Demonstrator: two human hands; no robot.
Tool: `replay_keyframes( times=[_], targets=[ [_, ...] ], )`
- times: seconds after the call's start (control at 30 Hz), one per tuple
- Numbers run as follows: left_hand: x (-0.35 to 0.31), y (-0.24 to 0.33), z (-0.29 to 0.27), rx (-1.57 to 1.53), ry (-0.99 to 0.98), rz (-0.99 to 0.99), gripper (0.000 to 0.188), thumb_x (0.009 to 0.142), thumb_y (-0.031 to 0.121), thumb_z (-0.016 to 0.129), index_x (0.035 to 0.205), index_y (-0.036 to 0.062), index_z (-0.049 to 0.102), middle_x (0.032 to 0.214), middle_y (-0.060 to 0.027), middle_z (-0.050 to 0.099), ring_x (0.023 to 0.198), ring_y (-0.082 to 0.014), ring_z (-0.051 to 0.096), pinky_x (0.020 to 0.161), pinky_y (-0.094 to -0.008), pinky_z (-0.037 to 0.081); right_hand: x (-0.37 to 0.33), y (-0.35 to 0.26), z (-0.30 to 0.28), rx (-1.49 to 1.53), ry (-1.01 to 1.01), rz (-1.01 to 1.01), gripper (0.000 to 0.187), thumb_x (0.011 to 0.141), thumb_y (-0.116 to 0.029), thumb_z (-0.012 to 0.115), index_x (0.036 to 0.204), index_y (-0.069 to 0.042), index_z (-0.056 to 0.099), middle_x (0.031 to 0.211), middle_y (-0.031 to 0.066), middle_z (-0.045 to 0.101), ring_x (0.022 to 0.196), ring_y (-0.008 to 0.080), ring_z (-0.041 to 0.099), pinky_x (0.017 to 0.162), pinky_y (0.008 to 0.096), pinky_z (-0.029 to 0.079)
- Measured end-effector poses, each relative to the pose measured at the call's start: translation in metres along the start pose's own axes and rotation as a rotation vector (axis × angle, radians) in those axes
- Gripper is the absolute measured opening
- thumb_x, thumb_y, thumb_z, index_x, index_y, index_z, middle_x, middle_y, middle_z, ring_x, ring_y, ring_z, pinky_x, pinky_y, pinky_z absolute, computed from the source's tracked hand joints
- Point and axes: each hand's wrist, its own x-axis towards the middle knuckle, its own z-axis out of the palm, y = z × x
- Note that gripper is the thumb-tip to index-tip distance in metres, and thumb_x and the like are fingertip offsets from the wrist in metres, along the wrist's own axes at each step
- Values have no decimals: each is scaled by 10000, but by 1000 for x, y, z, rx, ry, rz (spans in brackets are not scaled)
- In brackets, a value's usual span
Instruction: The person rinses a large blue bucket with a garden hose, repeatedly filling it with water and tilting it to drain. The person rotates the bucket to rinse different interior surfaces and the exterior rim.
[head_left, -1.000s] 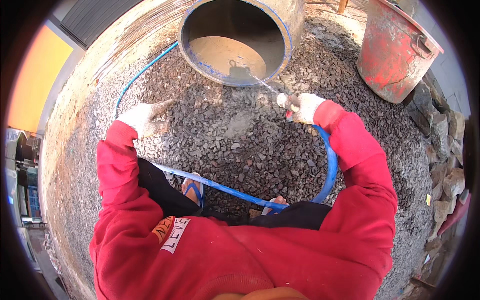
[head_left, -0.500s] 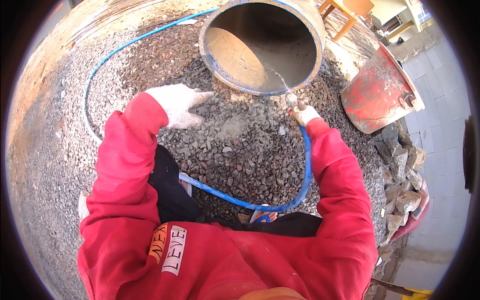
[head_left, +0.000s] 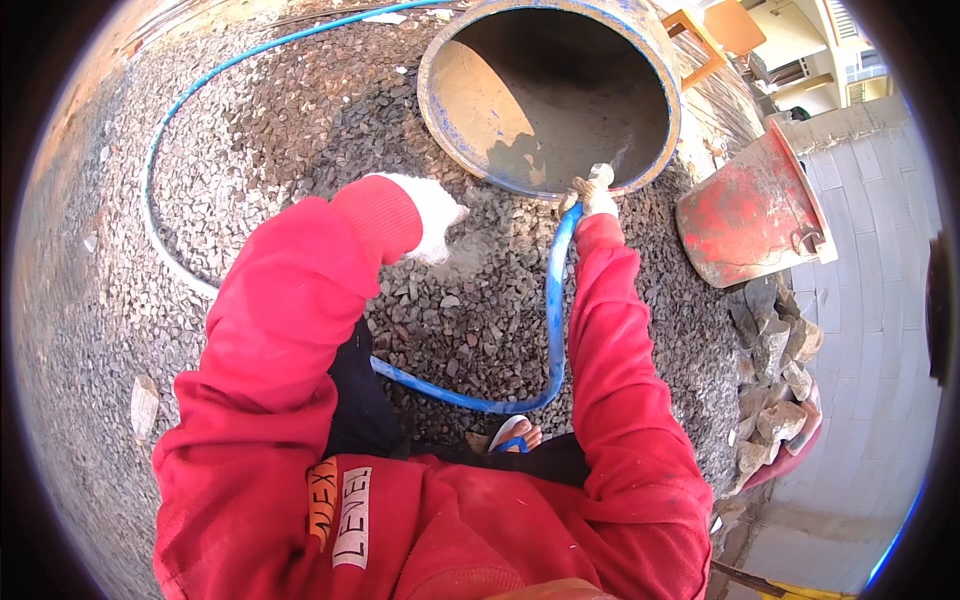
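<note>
The blue hose (head_left: pixel 555 320) is in my right hand (head_left: pixel 598 196), gripped near its end at the front rim of a large drum (head_left: pixel 432 100). A faint streak of water shows inside the drum, beyond the hose end. The drum lies tilted with its round mouth toward me; a dark wet patch marks its lit inner wall. My left hand (head_left: pixel 432 218), in a white knitted glove, hovers over the gravel left of the hose. It holds nothing, with thumb and fingers loosely apart; its fingers are partly turned away.
A dirty red bucket (head_left: pixel 748 212) stands tilted right of the drum. Broken stones (head_left: pixel 775 375) are piled along a grey block wall (head_left: pixel 870 330). Gravel (head_left: pixel 300 130) covers the ground, and the hose loops over it at left. A wooden chair (head_left: pixel 695 45) stands behind the drum.
My right hand has moved slightly up to the drum's rim with the hose. My left hand has swung right, its fingers less spread. The wet patch inside the drum is new.
</note>
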Motion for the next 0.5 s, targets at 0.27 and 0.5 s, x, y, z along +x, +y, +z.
replay_keyframes(
  times=[0.27,0.5],
  targets=[
    [15,-13,7,-68,100,-64,522,753,357,684,1228,144,649,1087,-132,701,1009,-336,672,811,-503,540,126,-9,-34,32,-577,112,289,936,-377,651,724,-208,550,559,-57,427,522,98,437,481,283,382],
    [18,-19,2,-9,164,-7,541,739,367,688,1218,116,660,1147,-150,678,1085,-343,633,892,-479,504,253,127,-33,-448,-584,243,338,939,-479,582,860,-151,608,654,-5,549,553,168,507,527,328,475]
  ],
)
